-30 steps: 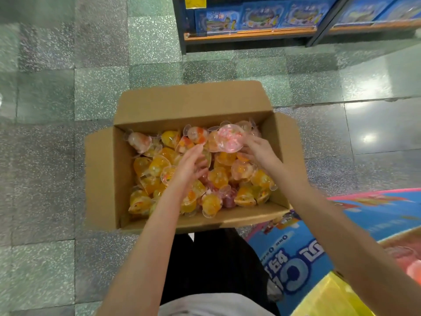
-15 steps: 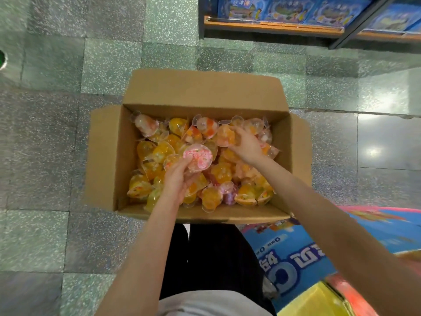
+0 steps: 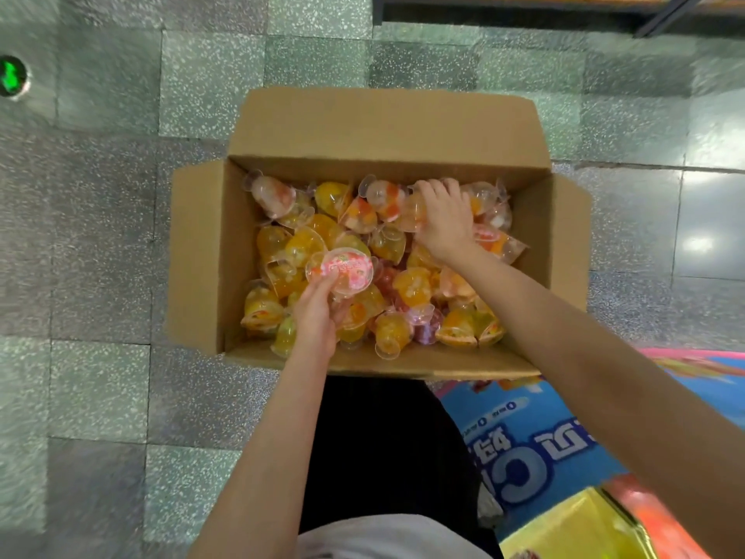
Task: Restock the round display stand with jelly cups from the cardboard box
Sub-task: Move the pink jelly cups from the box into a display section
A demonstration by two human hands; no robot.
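An open cardboard box [image 3: 387, 127] sits on the floor in front of me, filled with several clear jelly cups [image 3: 298, 244] of yellow, orange and red fruit. My left hand [image 3: 316, 312] holds a jelly cup with a pink lid [image 3: 340, 270], lid facing up, above the left half of the pile. My right hand [image 3: 443, 219] reaches to the far side of the box, fingers curled round an orange jelly cup [image 3: 415, 213] in the pile. The round display stand [image 3: 564, 437], blue with a pink rim, shows at the lower right.
Grey speckled floor tiles surround the box. A shelf base [image 3: 524, 6] runs along the top edge. A yellow panel [image 3: 572, 530] lies at the bottom right by the stand. A green floor light [image 3: 11, 76] glows at the far left.
The pink-lidded cup passed from my right hand to my left. My right hand moved to the far side of the box and closed on an orange cup. The camera tilted down.
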